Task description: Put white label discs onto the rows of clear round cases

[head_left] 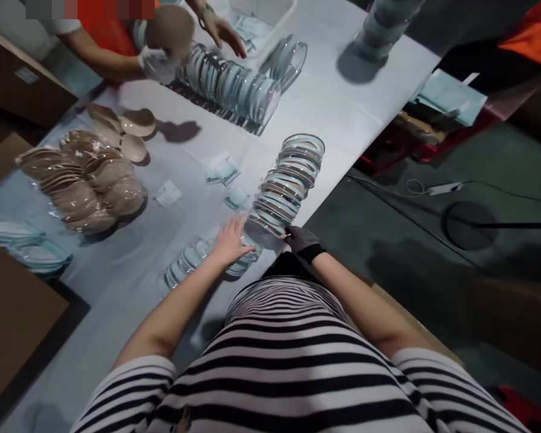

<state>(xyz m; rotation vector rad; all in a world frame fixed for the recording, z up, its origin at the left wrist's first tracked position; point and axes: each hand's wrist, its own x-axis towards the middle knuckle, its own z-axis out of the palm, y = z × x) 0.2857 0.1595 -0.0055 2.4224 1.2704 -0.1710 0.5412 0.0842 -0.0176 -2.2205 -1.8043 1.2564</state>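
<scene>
A long row of clear round packs with pale blue and brown layers point(288, 177) lies on the white table near its right edge. Bare and with its fingers spread, my left hand point(231, 242) is beside the near end of this row, above a lower row of pale blue packs point(187, 261). My right hand point(301, 239), in a grey fingerless glove, touches the near right end of the long row with its fingertips. Whether its fingers grip a pack is too small to tell. Small printed cards point(223, 171) lie left of the long row.
Across the table point(329, 114), a person's gloved hand point(158, 64) holds a brown cup near another row of packs point(234, 84). Bagged brown cups point(88, 180) lie at the left. A white bin point(275, 27) and a tall stack point(383, 30) stand farther back.
</scene>
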